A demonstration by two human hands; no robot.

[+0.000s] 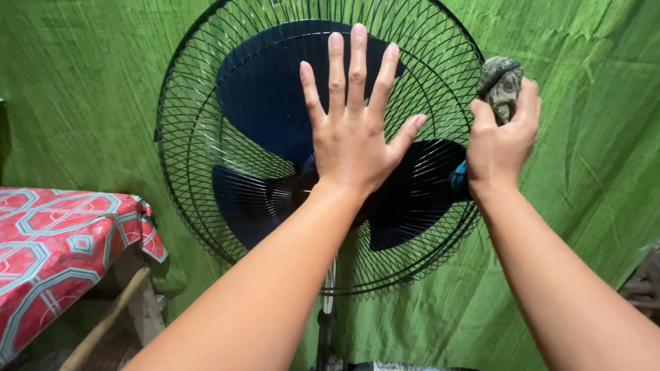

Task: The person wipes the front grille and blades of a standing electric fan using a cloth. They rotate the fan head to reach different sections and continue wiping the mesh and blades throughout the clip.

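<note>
Standing at the centre of the view, a pedestal fan [275,158] faces the camera, its round black wire grille [199,137] enclosing dark blue blades [261,82] that sit at roughly twelve, four and eight o'clock about the hidden hub. The left hand [354,141] lies flat against the middle of the grille, palm forward, all five fingers [335,65] straight and spread apart, the fingertips reaching toward twelve o'clock. The right hand [500,144] is at the three o'clock edge of the grille, its fingers curled tight around a bunched, mottled grey-green cloth [500,81] whose wad protrudes above the fist and touches the outer rim; a small patch of bright blue [459,180] shows just beside the wrist, but what it is cannot be told. Both forearms enter from the six o'clock side of the frame. Below the grille, at six o'clock, a slim metal pole [328,288] carries the fan head down out of sight. Behind everything hangs a wrinkled green fabric backdrop [82,89], coarse in weave, which covers the whole wall from nine to three o'clock. At eight o'clock a table draped in a red cloth [48,240] with grey-blue geometric lines stands against the backdrop, a pale wooden leg [141,302] showing under its drooping corner, with a wooden stick [103,326] leaning diagonally beside it.
</note>
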